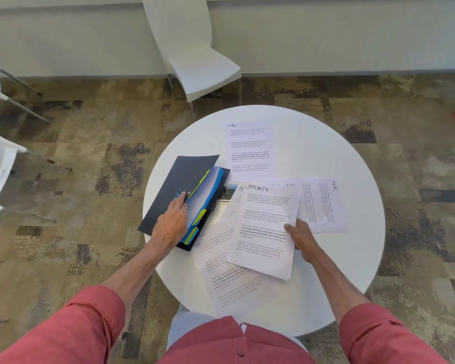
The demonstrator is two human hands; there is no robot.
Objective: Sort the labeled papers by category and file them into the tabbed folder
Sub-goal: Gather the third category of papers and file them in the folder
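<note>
While the straight fingers [181,202] of the left hand [170,224] press on the opened dark navy card folder [174,179], their tips at the edge of its blue dividers [216,179], the right hand [301,239] pinches a thin stack of white printed sheets headed SPORTS [263,232]. Its thumb lies on top and its other fingers are hidden beneath. The stack is just right of the folder, over loose papers on the round white table [357,158]. A white sheet marked HR [248,151] lies at the far side, a second HR sheet [323,206] sits sideways at the right, and another printed sheet [229,279] lies nearest the person.

Filing the SPORTS group seems the step in hand. Next, the left hand must part the dividers at the matching yellow-green tab [201,215], whose writing is too small to read, so the stack can slide in edge first.
</note>
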